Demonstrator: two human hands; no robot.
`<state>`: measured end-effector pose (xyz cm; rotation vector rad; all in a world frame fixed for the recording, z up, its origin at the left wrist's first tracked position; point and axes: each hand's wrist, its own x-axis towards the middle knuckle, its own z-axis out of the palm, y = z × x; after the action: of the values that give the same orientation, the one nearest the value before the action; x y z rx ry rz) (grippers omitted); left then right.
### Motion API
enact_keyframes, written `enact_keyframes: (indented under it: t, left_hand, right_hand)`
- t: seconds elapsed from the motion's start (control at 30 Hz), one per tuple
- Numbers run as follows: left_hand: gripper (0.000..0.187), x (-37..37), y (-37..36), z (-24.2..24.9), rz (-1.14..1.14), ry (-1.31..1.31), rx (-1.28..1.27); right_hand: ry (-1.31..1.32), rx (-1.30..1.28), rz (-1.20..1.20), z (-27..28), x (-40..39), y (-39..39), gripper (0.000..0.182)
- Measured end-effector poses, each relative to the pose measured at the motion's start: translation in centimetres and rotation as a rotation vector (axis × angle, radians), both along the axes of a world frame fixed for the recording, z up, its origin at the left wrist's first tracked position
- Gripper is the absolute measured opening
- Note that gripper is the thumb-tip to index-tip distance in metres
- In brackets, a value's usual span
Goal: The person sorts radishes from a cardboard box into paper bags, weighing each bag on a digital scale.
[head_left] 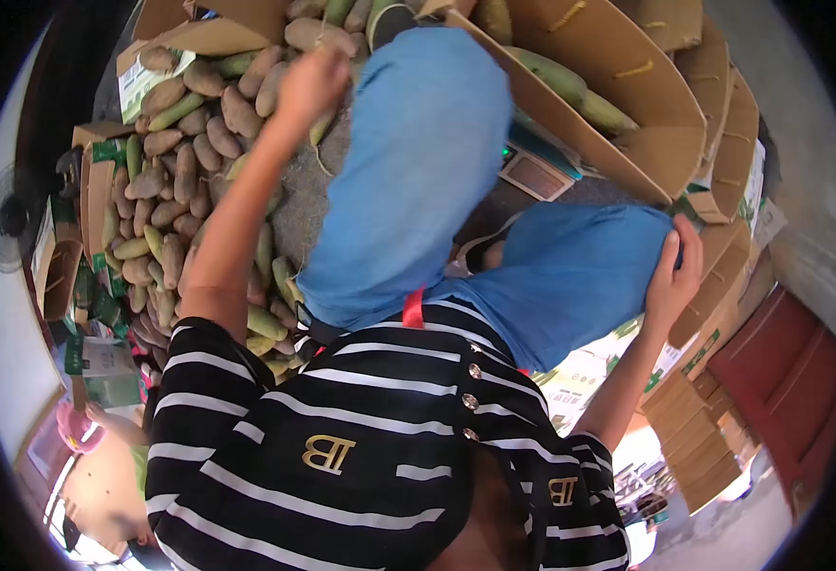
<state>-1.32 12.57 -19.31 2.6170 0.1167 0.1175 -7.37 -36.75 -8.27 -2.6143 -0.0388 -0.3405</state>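
Observation:
My left hand (313,88) reaches over the pile to the left of my knee, its fingers curled and blurred by motion. What they hold, if anything, I cannot make out. Just beyond them lies a thick brown tuber-like vegetable (317,36). The pile mixes many brown vegetables (240,112) with long green ones (176,111). On my bent right knee (618,233) rests my right hand (677,276), fingers stretched along the blue trousers and holding nothing.
An open cardboard box (656,114) with long green vegetables (570,86) stands ahead on the right. Beside it on the floor is a scale with a display (537,174). More boxes (713,305) line the right side. Another person's arm (118,423) shows at lower left.

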Motion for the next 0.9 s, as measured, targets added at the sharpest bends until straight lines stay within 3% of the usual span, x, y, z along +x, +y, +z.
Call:
enact_keyframes:
  t: [0.07,0.1,0.17,0.23,0.33,0.43,0.53,0.63,0.73,0.9]
  left_hand:
    - [0.018,-4.0,-1.4,-4.3,-0.046,0.283,0.071]
    - [0.022,-5.5,-1.3,-8.0,-0.144,0.369,-0.071]
    - [0.029,-7.7,-3.1,-12.6,-0.235,0.689,0.089]
    - [0.041,-9.3,-5.4,-20.5,-0.282,1.085,0.153]
    - [0.047,-11.6,-6.6,-20.5,-0.117,1.225,-0.152]
    - [0.053,-13.7,-7.1,-22.7,-0.181,1.032,-0.049]
    - [0.061,-13.9,-6.6,-23.9,-0.2,1.052,-0.198]
    - [0.068,-14.8,-7.9,-23.9,-0.017,0.982,-0.132]
    - [0.066,-14.2,-8.3,-24.4,0.034,1.045,-0.226]
    - [0.075,-13.1,-8.1,-23.7,-0.026,0.994,-0.194]
  right_hand:
    - [0.014,-0.003,0.006,-0.1,0.5,0.4,0.021]
    - [0.022,-0.008,0.006,-0.1,0.7,0.4,0.021]
    - [0.047,-0.045,-0.004,-0.1,1.0,0.5,0.021]
    - [0.08,-0.06,-0.028,-0.1,1.3,0.7,0.021]
    - [0.081,-0.098,-0.03,0.2,1.2,1.4,0.021]
    - [0.088,-0.107,-0.048,0.2,1.3,1.8,0.022]
    - [0.095,-0.122,-0.037,0.4,1.5,2.0,0.022]
    - [0.087,-0.132,-0.019,0.3,1.8,2.2,0.021]
    - [0.085,-0.127,-0.012,0.4,1.7,2.3,0.021]
    - [0.076,-0.125,-0.003,0.5,1.7,2.1,0.021]
